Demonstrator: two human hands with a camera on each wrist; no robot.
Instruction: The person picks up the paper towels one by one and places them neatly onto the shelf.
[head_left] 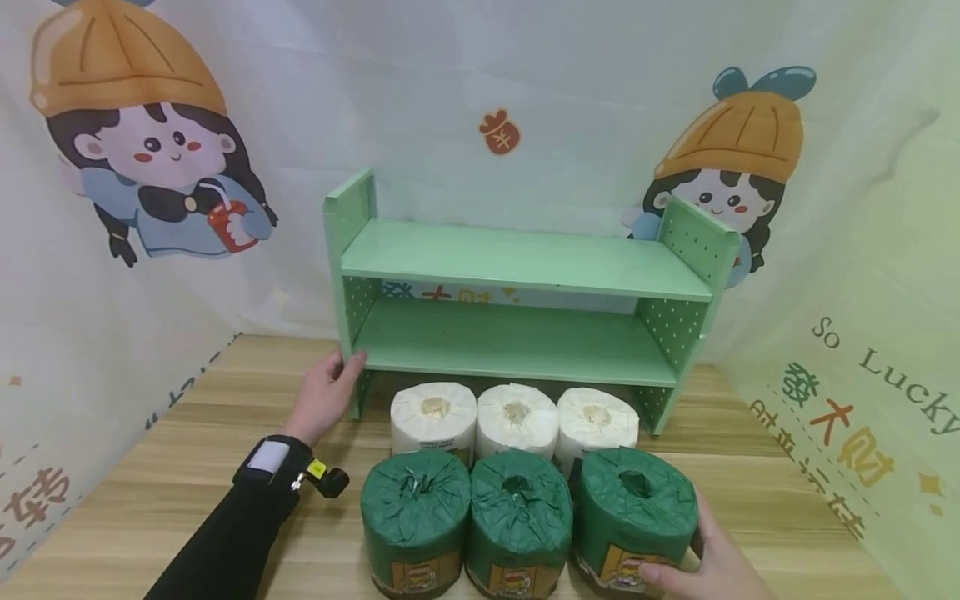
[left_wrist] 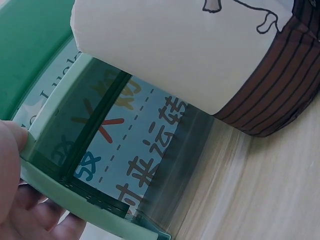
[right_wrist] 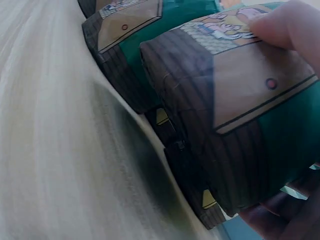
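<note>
My left hand [head_left: 326, 398] grips the lower left side panel of a light green two-tier shelf [head_left: 517, 337]; in the left wrist view the thumb is on one side of its edge and the fingers on the other. My right hand [head_left: 716, 554] holds the rightmost green-wrapped toilet roll [head_left: 637, 521], thumb on its printed front and fingers behind. That roll looks slightly raised from the table in the right wrist view. Beside it stand two more green-wrapped rolls, a middle one [head_left: 517, 517] and a left one [head_left: 415, 521].
Three white-wrapped toilet rolls, left [head_left: 433, 425], middle [head_left: 517, 427] and right [head_left: 597, 425], stand in a row between the green rolls and the shelf. Everything rests on a wood-grain table [head_left: 315, 533]. A printed cloth [head_left: 435, 100] hangs behind and at both sides.
</note>
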